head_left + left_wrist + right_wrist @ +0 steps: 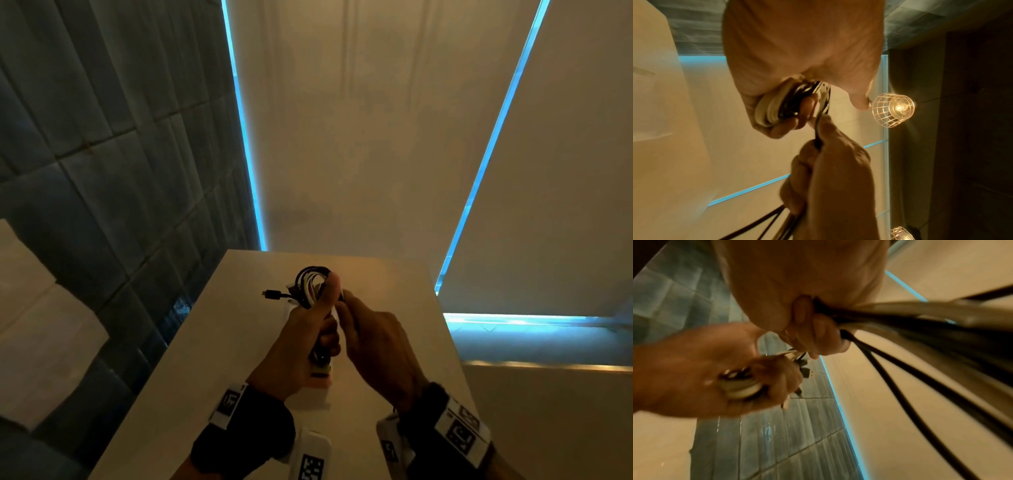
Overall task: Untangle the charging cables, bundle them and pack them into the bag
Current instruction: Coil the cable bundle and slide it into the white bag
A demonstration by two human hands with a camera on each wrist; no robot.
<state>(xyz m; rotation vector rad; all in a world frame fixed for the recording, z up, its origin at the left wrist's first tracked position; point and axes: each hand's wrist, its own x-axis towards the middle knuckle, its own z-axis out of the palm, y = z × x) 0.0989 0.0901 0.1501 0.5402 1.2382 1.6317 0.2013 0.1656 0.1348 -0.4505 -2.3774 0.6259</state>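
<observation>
- Two hands are up over the table [394, 284], both busy with one bunch of charging cables [313, 281], black and white strands coiled together.
- Furthest left, a black plug end [272, 294] sticks out of the coil, loose in the air.
- My left hand [301, 342] is wrapped round the coil, thumb laid up along it, fingers curled over the looped white and black strands at its lower end.
- Just beside it, my right hand [380, 346] pinches a black strand [818, 129] close to the coil, with more strands running back through my fist and trailing off to the right.
- I judge these light and floppy, springy enough to pop out of a loop if my grip slackens, and smooth enough to slide.
- Best hold, I think, is across the middle of the coil, not the plug ends, which could snag or bend.
- I cannot see the bag in any view.
</observation>
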